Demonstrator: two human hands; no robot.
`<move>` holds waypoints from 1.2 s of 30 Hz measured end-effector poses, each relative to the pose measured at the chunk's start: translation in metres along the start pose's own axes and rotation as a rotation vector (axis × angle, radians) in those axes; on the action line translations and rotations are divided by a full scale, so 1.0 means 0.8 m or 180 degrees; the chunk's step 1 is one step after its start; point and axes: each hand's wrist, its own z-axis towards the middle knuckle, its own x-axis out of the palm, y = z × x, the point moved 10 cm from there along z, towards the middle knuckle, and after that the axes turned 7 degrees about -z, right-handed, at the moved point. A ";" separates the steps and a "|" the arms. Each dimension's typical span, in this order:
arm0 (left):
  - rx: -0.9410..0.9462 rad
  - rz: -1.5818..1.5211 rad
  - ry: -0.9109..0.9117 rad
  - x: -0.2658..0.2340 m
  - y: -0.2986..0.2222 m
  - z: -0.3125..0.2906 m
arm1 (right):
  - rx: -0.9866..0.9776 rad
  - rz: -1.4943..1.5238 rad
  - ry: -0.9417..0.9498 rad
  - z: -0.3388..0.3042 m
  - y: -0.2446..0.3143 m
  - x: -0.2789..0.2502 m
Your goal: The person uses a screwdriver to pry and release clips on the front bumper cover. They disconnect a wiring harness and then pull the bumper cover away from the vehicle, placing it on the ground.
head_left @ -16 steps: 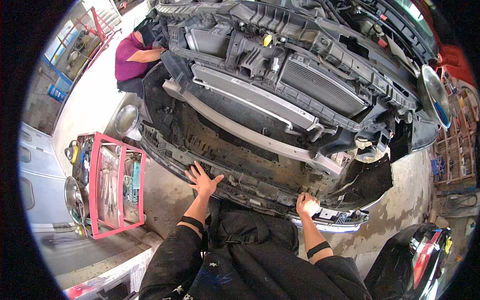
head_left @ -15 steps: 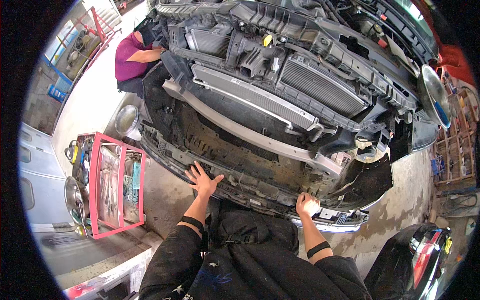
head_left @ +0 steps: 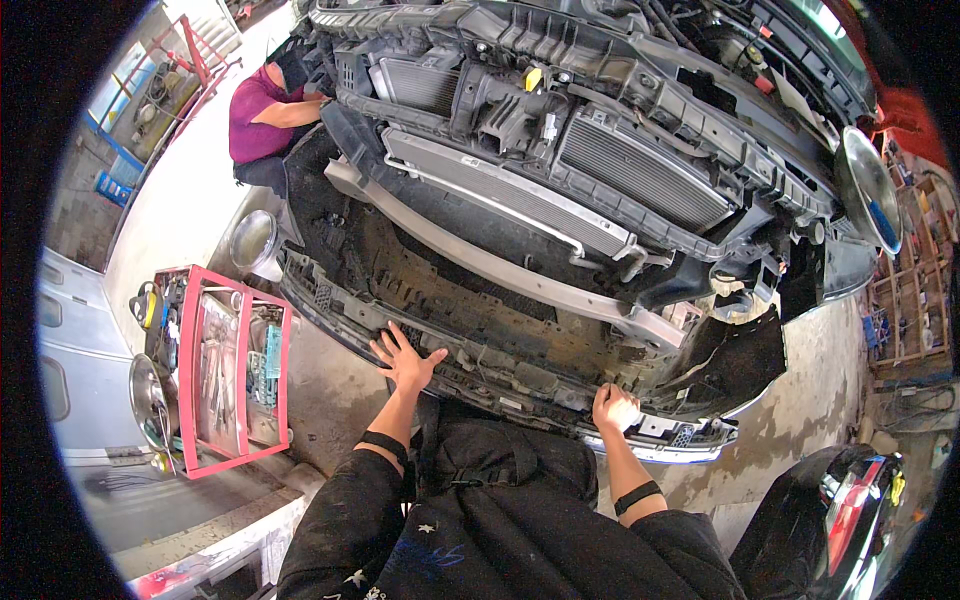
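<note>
Your left hand (head_left: 405, 362) lies spread on the lower bumper panel (head_left: 480, 370); your right hand (head_left: 613, 408) grips its front edge. Uneven pulling could crack the panel's clips.

Right hand (head_left: 613, 408) fingertips hidden behind black plastic lower bumper panel (head_left: 520, 385); small tools in red metal toolbox (head_left: 235, 385) indistinct.

lower bumper panel (head_left: 480, 375) | black, dirty | possibly loose | beneath silver crossbeam (head_left: 520, 275)

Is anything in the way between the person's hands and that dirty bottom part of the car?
No. The left hand lies flat on the lower front panel, and the right hand grips its edge.
</note>
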 end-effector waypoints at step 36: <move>-0.0054 -0.0021 0.0041 0.003 0.003 0.003 | -0.0018 -0.0086 0.0061 0.000 0.000 0.002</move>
